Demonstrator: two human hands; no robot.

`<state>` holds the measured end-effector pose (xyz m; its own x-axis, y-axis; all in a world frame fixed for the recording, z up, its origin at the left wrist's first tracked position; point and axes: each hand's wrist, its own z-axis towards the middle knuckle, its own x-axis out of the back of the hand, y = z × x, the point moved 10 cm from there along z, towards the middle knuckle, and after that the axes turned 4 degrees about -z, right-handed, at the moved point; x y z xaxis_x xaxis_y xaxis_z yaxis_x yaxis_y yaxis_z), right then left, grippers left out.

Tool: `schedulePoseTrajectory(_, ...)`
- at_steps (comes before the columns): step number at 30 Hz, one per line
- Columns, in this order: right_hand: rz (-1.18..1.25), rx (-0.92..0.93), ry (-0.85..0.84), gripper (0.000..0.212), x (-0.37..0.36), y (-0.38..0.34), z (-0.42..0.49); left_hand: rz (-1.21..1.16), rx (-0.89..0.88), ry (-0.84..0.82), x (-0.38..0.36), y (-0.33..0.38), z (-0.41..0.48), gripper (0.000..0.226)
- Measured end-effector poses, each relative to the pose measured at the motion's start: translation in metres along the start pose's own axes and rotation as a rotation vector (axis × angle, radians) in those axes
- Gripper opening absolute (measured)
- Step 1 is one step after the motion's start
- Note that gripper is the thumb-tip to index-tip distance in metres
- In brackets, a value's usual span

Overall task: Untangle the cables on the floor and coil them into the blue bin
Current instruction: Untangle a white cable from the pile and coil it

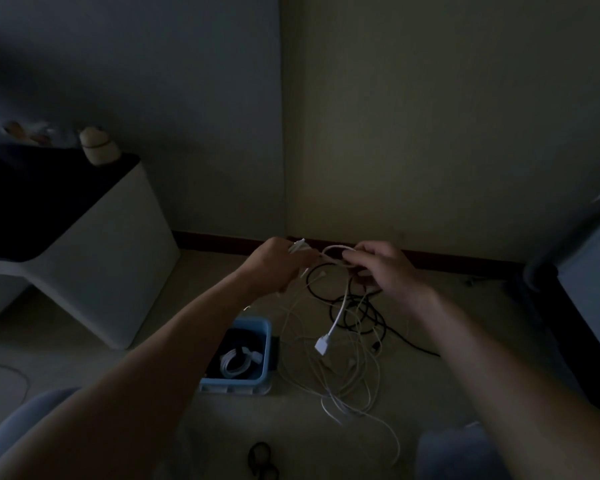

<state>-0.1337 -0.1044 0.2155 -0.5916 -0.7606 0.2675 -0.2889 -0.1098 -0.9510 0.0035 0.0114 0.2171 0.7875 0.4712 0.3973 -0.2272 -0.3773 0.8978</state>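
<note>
Above tangled cables [343,368] on the floor, gripping one white cable [342,306] with left hand [278,261] and right hand [385,268], both clamped on it, beside blue bin [234,384].

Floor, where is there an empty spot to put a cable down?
Bare floor lies between the white cabinet and the blue bin, and along the baseboard behind the bin. Right of the bin it is crowded with tangled white and black cables.

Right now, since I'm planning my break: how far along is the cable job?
One white coil lies in the bin. The left hand and right hand hold a white cable above the floor. A tangle of white and black cables is left on the floor.
</note>
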Motion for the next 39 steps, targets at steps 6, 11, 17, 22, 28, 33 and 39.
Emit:
schedulePoseTrajectory(6, 0.059, 0.06, -0.121, 0.024, -0.009, -0.003, -0.002, -0.269, 0.058, -0.003, -0.002, -0.003, -0.004, 0.034)
schedulePoseTrajectory(11, 0.178, -0.036, -0.154, 0.021, -0.01, 0.007, -0.003, -0.567, 0.102, 0.021, 0.0, 0.004, -0.012, 0.025)
schedulePoseTrajectory(17, 0.014, -0.086, -0.104, 0.033, 0.002, 0.031, 0.006, -0.692, 0.142, 0.317, 0.051, -0.014, -0.007, 0.02)
schedulePoseTrajectory(22, -0.06, -0.19, -0.054, 0.038, 0.007, 0.059, 0.016, -0.649, 0.124, 0.506, 0.083, -0.026, -0.008, 0.022)
schedulePoseTrajectory(28, -0.029, -0.072, -0.043, 0.023, 0.002, 0.038, 0.015, -0.601, 0.133, 0.465, 0.075, -0.024, -0.01, 0.027)
schedulePoseTrajectory(33, 0.209, -0.066, -0.093, 0.063, -0.005, 0.014, 0.007, -0.626, 0.124, 0.306, 0.055, -0.015, -0.005, 0.041)
schedulePoseTrajectory(39, 0.237, 0.056, 0.095, 0.029, 0.019, -0.011, 0.0, -0.634, 0.084, 0.059, 0.032, -0.002, -0.004, 0.045)
